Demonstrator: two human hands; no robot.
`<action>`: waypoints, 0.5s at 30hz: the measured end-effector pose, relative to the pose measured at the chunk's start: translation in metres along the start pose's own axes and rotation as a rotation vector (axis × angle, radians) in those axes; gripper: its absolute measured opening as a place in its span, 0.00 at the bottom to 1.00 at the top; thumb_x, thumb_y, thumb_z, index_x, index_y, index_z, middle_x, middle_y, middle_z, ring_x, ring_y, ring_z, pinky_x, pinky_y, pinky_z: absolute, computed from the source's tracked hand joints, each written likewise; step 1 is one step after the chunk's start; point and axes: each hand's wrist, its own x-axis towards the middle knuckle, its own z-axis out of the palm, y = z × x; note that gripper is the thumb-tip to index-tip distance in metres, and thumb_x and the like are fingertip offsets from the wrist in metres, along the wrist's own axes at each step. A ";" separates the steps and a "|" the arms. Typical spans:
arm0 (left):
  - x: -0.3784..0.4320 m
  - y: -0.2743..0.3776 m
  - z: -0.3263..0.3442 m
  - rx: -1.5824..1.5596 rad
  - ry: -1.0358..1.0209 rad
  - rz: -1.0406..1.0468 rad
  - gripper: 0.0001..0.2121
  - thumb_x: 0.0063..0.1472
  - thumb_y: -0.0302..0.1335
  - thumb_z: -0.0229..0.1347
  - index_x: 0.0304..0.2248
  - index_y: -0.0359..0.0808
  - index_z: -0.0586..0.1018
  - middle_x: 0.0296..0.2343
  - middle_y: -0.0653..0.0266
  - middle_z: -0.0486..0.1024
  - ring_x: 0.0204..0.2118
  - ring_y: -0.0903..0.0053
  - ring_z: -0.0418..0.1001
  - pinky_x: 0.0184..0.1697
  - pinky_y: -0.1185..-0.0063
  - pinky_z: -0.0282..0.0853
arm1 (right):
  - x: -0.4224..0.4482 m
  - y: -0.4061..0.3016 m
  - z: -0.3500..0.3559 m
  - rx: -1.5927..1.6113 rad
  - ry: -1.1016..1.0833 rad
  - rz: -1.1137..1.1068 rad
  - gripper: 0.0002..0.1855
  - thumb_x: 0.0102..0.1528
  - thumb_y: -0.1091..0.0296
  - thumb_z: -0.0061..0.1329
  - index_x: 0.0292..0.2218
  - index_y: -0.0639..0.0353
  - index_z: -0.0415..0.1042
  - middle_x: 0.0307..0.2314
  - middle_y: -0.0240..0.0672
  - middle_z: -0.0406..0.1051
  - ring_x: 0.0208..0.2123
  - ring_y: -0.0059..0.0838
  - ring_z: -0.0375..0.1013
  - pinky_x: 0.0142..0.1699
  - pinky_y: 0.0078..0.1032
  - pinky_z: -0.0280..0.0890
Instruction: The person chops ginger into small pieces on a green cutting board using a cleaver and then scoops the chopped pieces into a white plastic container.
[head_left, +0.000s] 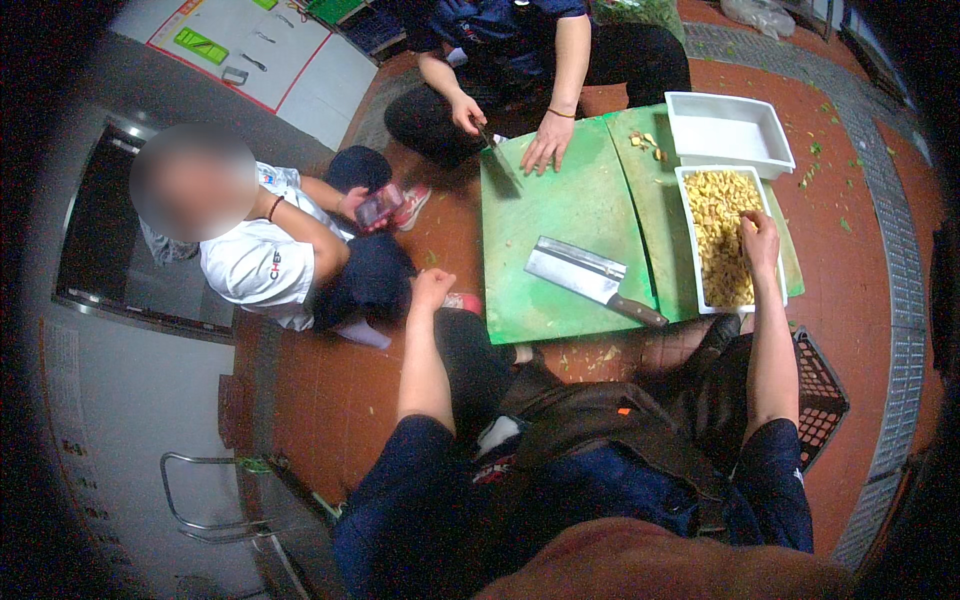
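Note:
My right hand (761, 236) hangs over a white plastic tub (702, 283) filled with chopped yellow food pieces (721, 217). Its fingers are bent down at the pieces, and whether any are pinched is hidden. Loosely curled, my left hand (433, 287) hovers by my left knee, left of the green cutting board (559, 217), with nothing visible in it. A cleaver (581, 274) with a wooden handle lies flat on that board, its handle towards me. A few brownish-yellow pieces (646, 142) rest on a second green board (645, 169) beside the tub.
Across the boards, a co-worker's hand (469, 114) grips another knife (502, 163), while the other hand (550, 142) presses on the board. To the left, a seated person holds a phone (379, 208). A second white tub (731, 135) and a black plastic crate (819, 397) are at right.

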 end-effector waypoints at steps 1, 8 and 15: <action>-0.001 0.002 -0.001 0.012 -0.003 0.010 0.12 0.48 0.34 0.57 0.23 0.31 0.76 0.20 0.61 0.74 0.24 0.76 0.71 0.30 0.78 0.66 | 0.000 0.000 -0.001 0.003 -0.005 -0.001 0.10 0.47 0.63 0.45 0.32 0.54 0.74 0.30 0.41 0.70 0.36 0.40 0.69 0.42 0.32 0.62; -0.004 0.007 -0.007 0.010 -0.014 -0.017 0.12 0.48 0.34 0.56 0.23 0.31 0.76 0.20 0.61 0.74 0.24 0.75 0.71 0.30 0.77 0.66 | 0.001 0.001 0.001 0.004 -0.025 0.005 0.11 0.47 0.63 0.45 0.32 0.54 0.74 0.32 0.40 0.70 0.37 0.39 0.68 0.43 0.32 0.62; -0.001 0.002 -0.004 -0.031 -0.028 -0.040 0.13 0.47 0.36 0.56 0.22 0.32 0.77 0.22 0.55 0.76 0.28 0.69 0.74 0.36 0.75 0.67 | 0.000 -0.002 -0.001 0.001 -0.029 0.024 0.11 0.47 0.62 0.46 0.32 0.54 0.74 0.32 0.41 0.70 0.37 0.40 0.68 0.43 0.32 0.61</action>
